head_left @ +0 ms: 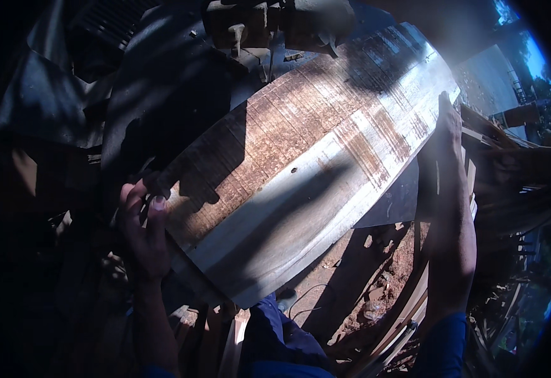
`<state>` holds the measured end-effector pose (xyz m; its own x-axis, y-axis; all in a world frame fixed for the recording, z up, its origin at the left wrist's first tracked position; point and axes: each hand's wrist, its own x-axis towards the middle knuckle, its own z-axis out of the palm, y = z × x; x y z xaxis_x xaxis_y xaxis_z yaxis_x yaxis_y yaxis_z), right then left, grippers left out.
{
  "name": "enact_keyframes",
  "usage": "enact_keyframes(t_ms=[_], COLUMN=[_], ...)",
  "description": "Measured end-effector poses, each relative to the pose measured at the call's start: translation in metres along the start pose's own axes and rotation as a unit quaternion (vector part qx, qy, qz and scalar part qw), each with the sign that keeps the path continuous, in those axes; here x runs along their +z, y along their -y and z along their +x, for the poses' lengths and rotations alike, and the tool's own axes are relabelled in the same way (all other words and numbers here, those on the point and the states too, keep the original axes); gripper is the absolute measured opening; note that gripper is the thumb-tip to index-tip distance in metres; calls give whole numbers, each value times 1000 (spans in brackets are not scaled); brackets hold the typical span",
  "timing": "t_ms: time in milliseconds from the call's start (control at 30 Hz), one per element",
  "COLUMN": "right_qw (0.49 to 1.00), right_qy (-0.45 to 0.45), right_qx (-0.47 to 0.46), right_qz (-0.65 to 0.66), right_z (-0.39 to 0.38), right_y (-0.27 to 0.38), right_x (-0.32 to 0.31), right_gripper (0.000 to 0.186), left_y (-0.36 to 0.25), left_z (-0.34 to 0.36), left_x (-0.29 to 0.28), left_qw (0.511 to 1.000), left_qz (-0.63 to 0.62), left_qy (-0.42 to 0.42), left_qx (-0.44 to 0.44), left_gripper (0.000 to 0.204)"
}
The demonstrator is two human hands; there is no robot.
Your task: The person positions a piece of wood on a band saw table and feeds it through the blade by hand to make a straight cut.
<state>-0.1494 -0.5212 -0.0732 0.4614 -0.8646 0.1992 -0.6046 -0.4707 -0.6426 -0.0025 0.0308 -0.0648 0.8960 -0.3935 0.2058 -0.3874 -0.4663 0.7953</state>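
A long, wide wooden board, streaked brown and pale with a small dark hole, lies diagonally from lower left to upper right. My left hand grips its left end, with thumb and fingertips at the edge. My right hand holds the far right end by the edge; its fingers are partly hidden in shade and glare. A dark, flat surface lies beneath and behind the board, much of it in shadow.
A dusty metal machine part stands just beyond the board. A crumpled dark sheet is at the upper left. Wood strips and scraps lie at lower right, over reddish debris. More timber is stacked at the right.
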Motion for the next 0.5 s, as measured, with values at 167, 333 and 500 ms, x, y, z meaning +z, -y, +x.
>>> enact_keyframes(t_ms=[167, 333, 500], right_qw=[1000, 1000, 1000], right_qy=[-5, -16, 6], right_qx=[1, 3, 8], right_qz=[2, -3, 14], right_z=[2, 4, -1], right_y=[1, 2, 5], right_x=[-7, -19, 10], right_gripper=[66, 66, 65], left_y=[7, 1, 16], left_z=[-1, 2, -7], left_x=[1, 5, -2], left_qw=[1000, 999, 994], left_qz=[-4, 41, 100], left_qy=[-15, -8, -33], left_qx=[10, -7, 6], left_gripper=[34, 37, 42])
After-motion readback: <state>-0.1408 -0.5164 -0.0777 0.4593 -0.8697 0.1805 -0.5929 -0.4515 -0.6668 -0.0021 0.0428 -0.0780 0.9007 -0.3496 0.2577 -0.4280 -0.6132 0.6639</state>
